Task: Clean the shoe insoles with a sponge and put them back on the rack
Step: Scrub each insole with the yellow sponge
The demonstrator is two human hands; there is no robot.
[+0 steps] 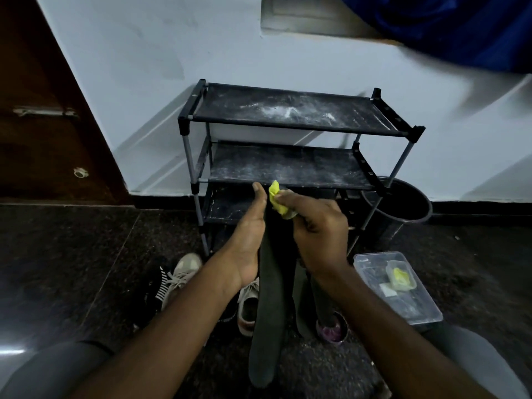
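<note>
At centre frame the left hand point(247, 240) holds a long dark insole point(269, 312) upright from its left edge, thumb up along it. The right hand point(316, 228) pinches a yellow sponge point(277, 200) against the insole's top. Behind them a black rack point(288, 122) stands against the pale wall, its shelves dusted white. A black bin point(403, 208) sits to its right. A clear box point(403, 286) lies at lower right. Shoes point(184, 272) rest on the dark floor at lower left of centre.
</note>
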